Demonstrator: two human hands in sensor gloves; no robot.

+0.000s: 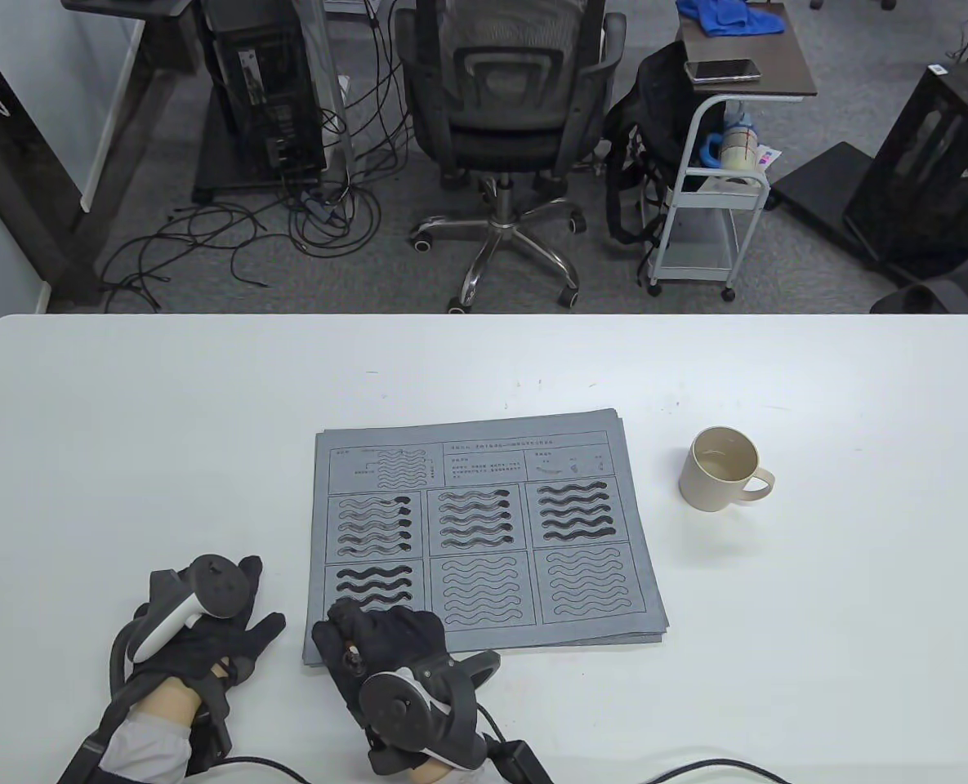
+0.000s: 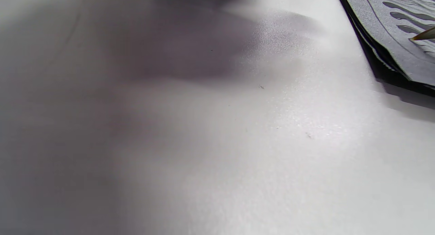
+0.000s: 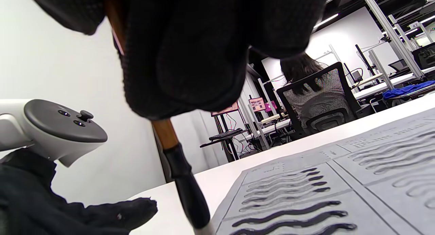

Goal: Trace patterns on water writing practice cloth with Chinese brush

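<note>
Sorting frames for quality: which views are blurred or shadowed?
Table view: sharp, evenly lit. Left wrist view: the table on the left is blurred and darkly shadowed, only the cloth corner is clear. Right wrist view: right hand looms dark and soft; brush is sharp.

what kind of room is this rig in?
Likely an office or lab workspace: a white table faces a mesh office chair, a computer tower with loose floor cables, and a rolling cart.
</note>
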